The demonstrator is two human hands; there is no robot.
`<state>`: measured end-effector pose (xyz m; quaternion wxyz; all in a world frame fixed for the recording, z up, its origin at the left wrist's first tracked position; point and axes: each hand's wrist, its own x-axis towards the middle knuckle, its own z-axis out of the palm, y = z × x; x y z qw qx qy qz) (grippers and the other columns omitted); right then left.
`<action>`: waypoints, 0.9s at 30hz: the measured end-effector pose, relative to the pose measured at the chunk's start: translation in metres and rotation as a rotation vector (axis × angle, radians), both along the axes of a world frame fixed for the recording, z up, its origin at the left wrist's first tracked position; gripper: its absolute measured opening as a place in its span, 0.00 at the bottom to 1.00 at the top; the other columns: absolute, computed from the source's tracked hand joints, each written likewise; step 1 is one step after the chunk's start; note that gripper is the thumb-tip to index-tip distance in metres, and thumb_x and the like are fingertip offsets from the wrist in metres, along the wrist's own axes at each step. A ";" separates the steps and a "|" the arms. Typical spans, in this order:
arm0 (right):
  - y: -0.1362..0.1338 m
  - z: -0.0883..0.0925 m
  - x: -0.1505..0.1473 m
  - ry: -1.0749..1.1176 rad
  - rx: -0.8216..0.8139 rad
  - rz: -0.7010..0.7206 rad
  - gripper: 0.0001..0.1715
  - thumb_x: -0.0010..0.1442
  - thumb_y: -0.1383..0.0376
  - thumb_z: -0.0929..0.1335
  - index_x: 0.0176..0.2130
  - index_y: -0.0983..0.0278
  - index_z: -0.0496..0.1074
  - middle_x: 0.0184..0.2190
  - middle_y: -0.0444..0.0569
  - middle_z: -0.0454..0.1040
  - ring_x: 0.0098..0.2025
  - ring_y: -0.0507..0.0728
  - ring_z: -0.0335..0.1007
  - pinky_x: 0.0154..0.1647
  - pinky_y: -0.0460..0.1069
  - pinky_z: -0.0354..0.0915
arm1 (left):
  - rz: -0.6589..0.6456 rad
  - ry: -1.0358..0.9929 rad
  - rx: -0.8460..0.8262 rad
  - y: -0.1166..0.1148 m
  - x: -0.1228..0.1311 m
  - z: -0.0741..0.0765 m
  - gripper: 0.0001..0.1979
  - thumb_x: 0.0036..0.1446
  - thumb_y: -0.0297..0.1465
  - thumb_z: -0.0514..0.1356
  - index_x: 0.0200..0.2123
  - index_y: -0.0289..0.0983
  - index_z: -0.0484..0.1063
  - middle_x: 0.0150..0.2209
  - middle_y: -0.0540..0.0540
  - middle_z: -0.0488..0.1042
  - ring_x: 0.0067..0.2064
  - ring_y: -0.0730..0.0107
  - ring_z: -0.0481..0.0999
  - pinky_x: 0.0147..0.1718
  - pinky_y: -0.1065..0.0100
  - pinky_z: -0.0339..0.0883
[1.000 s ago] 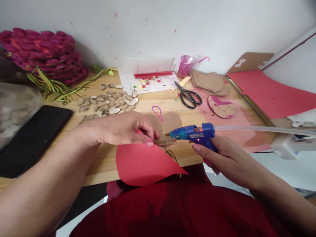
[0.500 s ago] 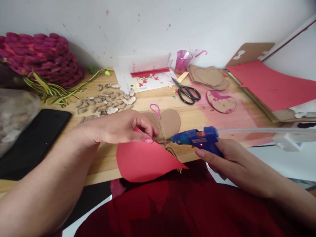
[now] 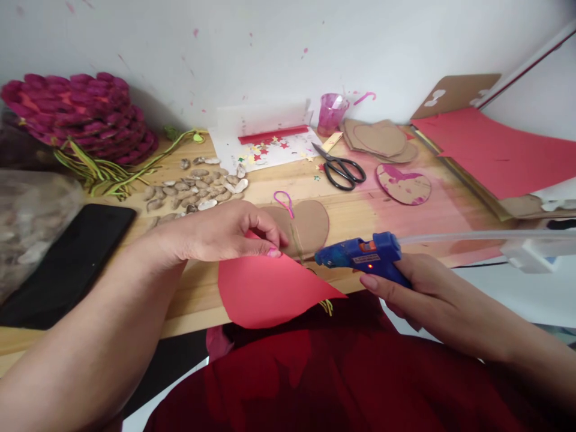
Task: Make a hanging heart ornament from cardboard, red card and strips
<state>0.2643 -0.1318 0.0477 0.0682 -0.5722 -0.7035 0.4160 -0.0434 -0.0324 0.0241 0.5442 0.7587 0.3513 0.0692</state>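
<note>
1. While the left hand (image 3: 229, 231) pinches the upper edge of a red paper cutout (image 3: 270, 294) between thumb and fingers, the right hand (image 3: 432, 288) is wrapped round the handle of a blue hot glue gun (image 3: 355, 253), thumb along its side. Can't see whether that trigger is squeezed.

2. Glue gun's indicator is lit, so I'd guess it's powered. Nozzle aims left, right by the cardboard heart's lower edge; can't tell if it's touching anything.

3. That cardboard heart (image 3: 312, 225) lies flat on the wooden tabletop (image 3: 270, 178), partly behind the left fingers. Pink loop (image 3: 290, 209) at its top notch, thin string (image 3: 296, 237) running down over it, yellow-green tassel ends (image 3: 327, 308) poking out past the red paper.

4. Progress, as far as I can judge: both pieces are cut and the loop and string are in place. Red paper is tilted up, though, not lying flat over the cardboard, so that join looks unfinished. Can't make out any glue.

5. Further out: black-handled scissors (image 3: 333, 161), a pink-painted cardboard piece (image 3: 407, 191) and stacked cardboard cutouts (image 3: 380, 143) beyond the gun; peanut shells (image 3: 186, 194) and a black smartphone (image 3: 76, 264) off left.
</note>
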 end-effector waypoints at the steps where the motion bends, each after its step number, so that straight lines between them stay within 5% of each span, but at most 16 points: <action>1: 0.000 -0.001 0.002 0.022 -0.024 -0.014 0.26 0.68 0.47 0.66 0.26 0.61 0.66 0.19 0.43 0.67 0.21 0.52 0.61 0.22 0.48 0.57 | 0.015 -0.008 0.004 0.001 0.000 0.000 0.06 0.56 0.36 0.65 0.32 0.43 0.82 0.40 0.47 0.83 0.42 0.62 0.81 0.43 0.65 0.73; 7: 0.015 -0.018 0.015 0.374 -0.219 -0.378 0.26 0.62 0.43 0.70 0.39 0.63 0.72 0.16 0.37 0.61 0.15 0.49 0.56 0.14 0.45 0.53 | 0.164 -0.099 0.011 0.004 0.003 -0.008 0.10 0.58 0.39 0.64 0.34 0.39 0.81 0.35 0.48 0.81 0.34 0.69 0.77 0.35 0.70 0.69; 12: 0.033 -0.030 0.006 0.705 -0.212 -0.619 0.23 0.57 0.50 0.76 0.42 0.61 0.69 0.20 0.37 0.65 0.16 0.48 0.61 0.13 0.42 0.53 | 0.356 -0.102 0.049 0.003 0.012 -0.021 0.12 0.58 0.41 0.65 0.34 0.38 0.81 0.32 0.48 0.80 0.31 0.71 0.74 0.30 0.71 0.65; 22: 0.075 -0.039 -0.014 0.678 0.019 -0.588 0.22 0.57 0.56 0.76 0.44 0.62 0.67 0.31 0.44 0.76 0.24 0.50 0.70 0.18 0.43 0.62 | 0.491 -0.058 0.176 -0.001 0.023 -0.034 0.15 0.59 0.43 0.65 0.38 0.39 0.83 0.36 0.46 0.83 0.35 0.67 0.77 0.31 0.69 0.67; 27: 0.088 -0.041 -0.019 0.636 0.017 -0.597 0.21 0.54 0.58 0.77 0.38 0.61 0.65 0.26 0.41 0.72 0.23 0.50 0.69 0.19 0.45 0.63 | 0.538 -0.063 0.190 -0.001 0.025 -0.038 0.17 0.60 0.46 0.63 0.37 0.38 0.83 0.37 0.45 0.84 0.36 0.64 0.79 0.32 0.68 0.70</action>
